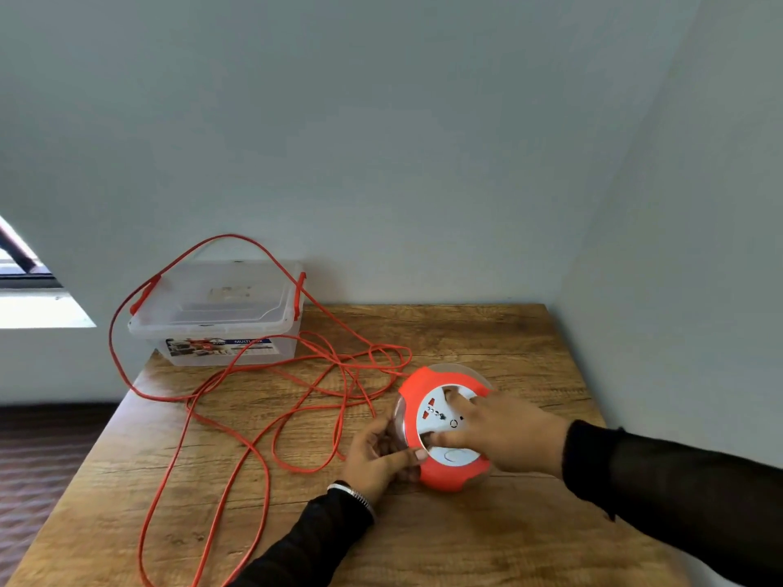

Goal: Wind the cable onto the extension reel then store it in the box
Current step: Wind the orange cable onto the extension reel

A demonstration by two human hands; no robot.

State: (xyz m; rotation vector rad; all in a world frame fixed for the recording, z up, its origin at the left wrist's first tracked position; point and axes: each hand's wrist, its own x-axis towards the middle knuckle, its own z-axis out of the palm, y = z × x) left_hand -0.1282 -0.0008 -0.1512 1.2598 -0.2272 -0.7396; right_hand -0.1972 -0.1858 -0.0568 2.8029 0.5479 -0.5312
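Note:
An orange and white extension reel [436,472] lies tilted on the wooden table [487,345], its white socket face up. My left hand [381,459] grips its clear lower rim from the left. My right hand [504,434] lies on the socket face, fingers hooked into the white centre. The orange cable [262,421] sprawls unwound in long loops over the table's left half; one loop runs up over the clear plastic box [220,319] and hangs off the table's left edge. The box stands at the far left corner with its lid on and red latches.
Walls close the table in behind and on the right. A window [25,286] shows at the far left. The table's left edge drops to a dark floor [46,451]. Cable loops reach the near edge at lower left.

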